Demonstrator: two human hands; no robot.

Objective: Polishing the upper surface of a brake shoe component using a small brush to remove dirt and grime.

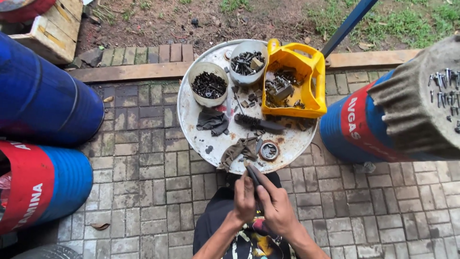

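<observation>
Both your hands meet low in the view, just below the near rim of the round metal worktop. Your left hand and your right hand close together around a thin dark tool; its tip sticks up past your fingers toward the worktop's edge. The grip of each hand is pressed on the tool's shaft, fingers curled, the two hands touching each other.

On the worktop, nearest your hands: a crumpled brown rag and, just beside it to the right, a small round tin. Farther in lies a dark wire brush, with a dark cloth to its left. At the far side stand two pale tubs of bolts, one at left, one behind it, and a cut yellow jug holding metal parts.

Blue drums flank you: one at upper left, a red-banded one below it, another at right. Grey brick paving lies underfoot.
</observation>
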